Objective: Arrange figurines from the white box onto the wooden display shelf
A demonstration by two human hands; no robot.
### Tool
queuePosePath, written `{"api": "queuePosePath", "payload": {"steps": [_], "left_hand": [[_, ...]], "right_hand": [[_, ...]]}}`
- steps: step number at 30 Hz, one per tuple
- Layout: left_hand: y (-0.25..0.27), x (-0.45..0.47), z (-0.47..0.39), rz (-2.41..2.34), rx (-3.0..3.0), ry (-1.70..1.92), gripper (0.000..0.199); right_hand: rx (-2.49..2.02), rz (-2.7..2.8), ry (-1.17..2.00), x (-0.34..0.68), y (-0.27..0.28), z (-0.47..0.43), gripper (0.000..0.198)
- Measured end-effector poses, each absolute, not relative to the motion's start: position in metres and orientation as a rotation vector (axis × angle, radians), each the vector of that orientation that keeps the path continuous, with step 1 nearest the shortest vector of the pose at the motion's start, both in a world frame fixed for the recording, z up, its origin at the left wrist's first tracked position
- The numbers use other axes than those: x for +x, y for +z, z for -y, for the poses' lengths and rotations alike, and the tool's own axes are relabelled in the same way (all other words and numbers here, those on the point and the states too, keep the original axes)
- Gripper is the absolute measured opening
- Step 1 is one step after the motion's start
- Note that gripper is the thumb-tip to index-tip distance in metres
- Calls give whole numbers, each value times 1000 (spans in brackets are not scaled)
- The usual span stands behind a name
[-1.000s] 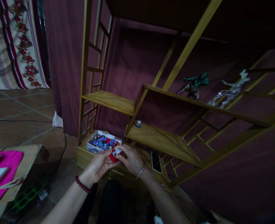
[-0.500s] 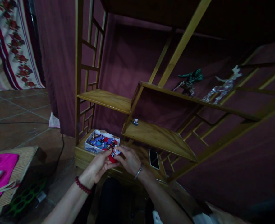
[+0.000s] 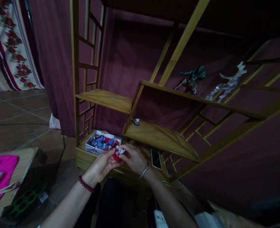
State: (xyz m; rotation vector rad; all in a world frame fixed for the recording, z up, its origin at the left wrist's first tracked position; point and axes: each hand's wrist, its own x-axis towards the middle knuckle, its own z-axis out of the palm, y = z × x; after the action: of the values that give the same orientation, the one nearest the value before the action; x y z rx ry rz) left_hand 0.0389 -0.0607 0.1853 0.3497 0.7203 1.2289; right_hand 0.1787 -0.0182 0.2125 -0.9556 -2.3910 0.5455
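Note:
Between my two hands is a small figurine [image 3: 117, 155] with a red base and a white and dark upper part. My left hand [image 3: 104, 165] is closed on its red base, thumb on top. From the other side my right hand [image 3: 133, 159] pinches the figurine's white upper part. Just behind my left hand, an open cardboard box [image 3: 90, 148] holds several small figurines in blue, red and black. One more small figurine [image 3: 136, 122] stands upright on the wooden shelf [image 3: 157, 134] beyond my right hand.
A phone [image 3: 156, 159] lies on the lower board, right of my right hand. Higher up stand a green-and-brown statuette [image 3: 193, 79] and a clear deer figure [image 3: 226, 85]. Slanted wooden posts [image 3: 73, 72] frame the shelving. A mat with pink cloth [image 3: 5, 171] is at the left.
Both hands have shifted slightly right with the figurine, which is now turned a little, its upper part leaning right. The camera view has also moved slightly.

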Motion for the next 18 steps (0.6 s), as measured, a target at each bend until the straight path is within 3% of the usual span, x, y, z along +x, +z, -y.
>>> {"api": "queuePosePath", "payload": {"steps": [18], "left_hand": [[173, 26, 61, -768, 300, 1272, 16]], "right_hand": [[-945, 2425, 602, 168, 199, 15, 23]]}}
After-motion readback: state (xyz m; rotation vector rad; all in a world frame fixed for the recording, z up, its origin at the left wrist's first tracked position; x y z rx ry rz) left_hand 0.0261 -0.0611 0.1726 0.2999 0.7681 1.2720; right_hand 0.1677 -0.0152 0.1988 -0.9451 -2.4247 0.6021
